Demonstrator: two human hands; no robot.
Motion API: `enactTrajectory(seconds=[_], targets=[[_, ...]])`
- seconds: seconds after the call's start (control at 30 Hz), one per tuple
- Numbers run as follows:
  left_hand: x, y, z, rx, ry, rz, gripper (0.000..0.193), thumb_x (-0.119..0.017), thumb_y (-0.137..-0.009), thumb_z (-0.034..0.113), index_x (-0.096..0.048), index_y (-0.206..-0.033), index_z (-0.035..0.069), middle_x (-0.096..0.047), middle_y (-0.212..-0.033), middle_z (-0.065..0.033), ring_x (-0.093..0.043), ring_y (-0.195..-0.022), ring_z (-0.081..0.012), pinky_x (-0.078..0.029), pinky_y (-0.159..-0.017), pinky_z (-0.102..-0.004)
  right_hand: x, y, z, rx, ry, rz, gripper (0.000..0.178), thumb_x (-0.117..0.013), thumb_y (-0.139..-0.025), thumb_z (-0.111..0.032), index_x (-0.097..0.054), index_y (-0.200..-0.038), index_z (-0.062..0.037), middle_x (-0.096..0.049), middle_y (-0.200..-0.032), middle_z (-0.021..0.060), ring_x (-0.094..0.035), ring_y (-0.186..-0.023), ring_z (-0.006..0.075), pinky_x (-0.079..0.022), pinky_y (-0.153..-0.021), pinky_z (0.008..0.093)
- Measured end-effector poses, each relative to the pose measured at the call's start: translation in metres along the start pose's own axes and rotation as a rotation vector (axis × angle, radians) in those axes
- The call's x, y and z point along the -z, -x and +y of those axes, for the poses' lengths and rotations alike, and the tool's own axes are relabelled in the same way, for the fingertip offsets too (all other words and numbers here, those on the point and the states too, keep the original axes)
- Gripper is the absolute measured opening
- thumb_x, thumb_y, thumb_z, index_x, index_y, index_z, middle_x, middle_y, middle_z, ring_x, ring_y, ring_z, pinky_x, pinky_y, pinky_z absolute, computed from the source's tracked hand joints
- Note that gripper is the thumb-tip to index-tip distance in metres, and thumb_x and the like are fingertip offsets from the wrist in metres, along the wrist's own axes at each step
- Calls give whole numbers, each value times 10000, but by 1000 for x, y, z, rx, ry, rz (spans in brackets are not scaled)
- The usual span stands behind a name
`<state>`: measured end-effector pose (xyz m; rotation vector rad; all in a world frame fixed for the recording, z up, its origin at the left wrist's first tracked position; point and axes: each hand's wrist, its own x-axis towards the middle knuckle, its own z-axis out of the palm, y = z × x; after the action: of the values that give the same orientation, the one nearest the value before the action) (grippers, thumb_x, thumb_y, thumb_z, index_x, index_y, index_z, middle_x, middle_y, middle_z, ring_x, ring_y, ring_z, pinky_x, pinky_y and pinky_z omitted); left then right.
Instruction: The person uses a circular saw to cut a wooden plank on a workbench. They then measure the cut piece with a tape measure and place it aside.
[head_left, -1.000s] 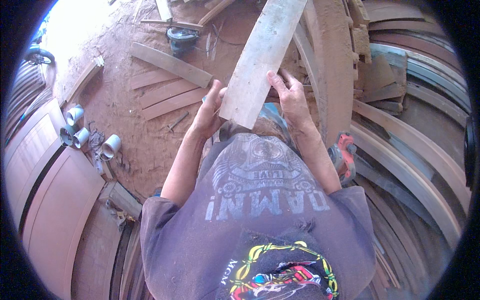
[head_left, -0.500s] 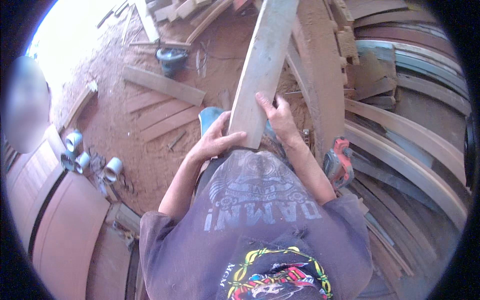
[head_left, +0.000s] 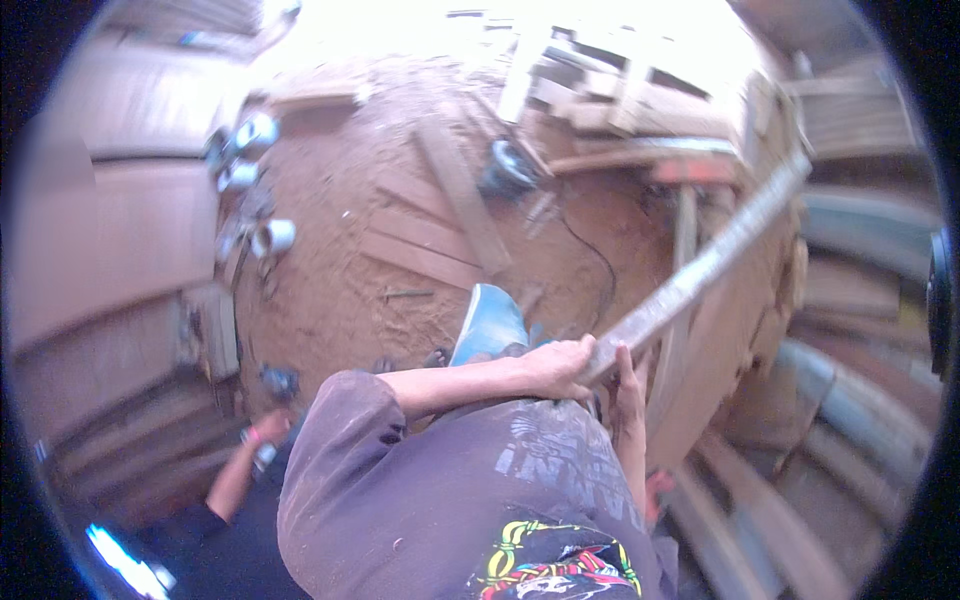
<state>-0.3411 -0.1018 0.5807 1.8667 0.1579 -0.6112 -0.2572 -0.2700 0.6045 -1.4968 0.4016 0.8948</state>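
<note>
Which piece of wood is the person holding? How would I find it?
Start at the reddish sawdust floor, then find both hands in front of the purple shirt. The left hand and right hand grip a long pale plank slanting up to the right, lifted while other boards lie flat.

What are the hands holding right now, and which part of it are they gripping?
Both hands hold a long pale wooden plank by its near end. The left hand wraps over the top of that end, and the right hand grips it from beside and below.

Counts on the sawdust floor — by kind

1 long plank (head_left: 700,275) held up, 2 hands on it, 3 flat boards (head_left: 430,235) on the ground, 3 metal cans (head_left: 245,180), 1 blue shoe (head_left: 490,322) — 1 co-worker's arm (head_left: 240,470).
</note>
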Motion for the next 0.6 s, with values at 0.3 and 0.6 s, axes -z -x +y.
enactTrajectory(seconds=[0.3, 0.6], targets=[[-45, -7, 14, -66, 8, 112, 566, -734, -856, 149, -537, -1348, -50, -745, -1045, -337, -739, -1016, -518, -594, -841, -603, 78, -77, 29, -264, -47, -235, 706, -798, -986, -488, -574, -1425, 18, -676, -1273, 158, -675, -1165, 300, -544, -1017, 468], [-142, -33, 40, -244, 249, 322, 562, -744, -924, 210, -629, -1448, 42, -793, -1157, -216, -773, -1061, -401, -616, -907, -503, 188, -62, 12, -113, 128, -236, 838, -763, -946, -436, -471, -1542, 76, -612, -1385, 224, -633, -1261, 354, -520, -1072, 491]])
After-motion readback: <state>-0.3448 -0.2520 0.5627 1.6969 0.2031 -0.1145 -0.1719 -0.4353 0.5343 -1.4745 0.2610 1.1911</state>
